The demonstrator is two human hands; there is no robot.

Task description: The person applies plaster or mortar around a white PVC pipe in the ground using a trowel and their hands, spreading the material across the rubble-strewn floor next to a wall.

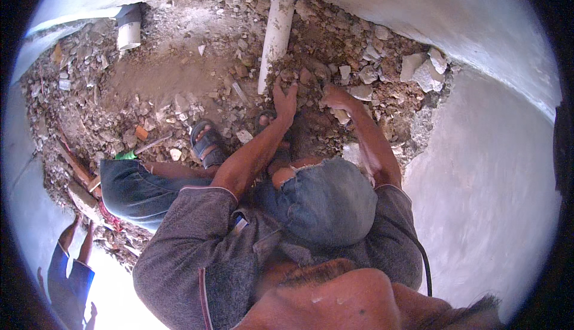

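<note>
Fingers of the left hand are spread, pressing flat on the loose brown rubble of soil and broken stone, just right of the lower end of a white plastic pipe that lies half buried. Farther left sit a short grey pipe stub and a dark strapped sandal. To the right, the right hand digs into the rubble, its fingers curled and partly hidden, beside pale concrete chunks.
</note>
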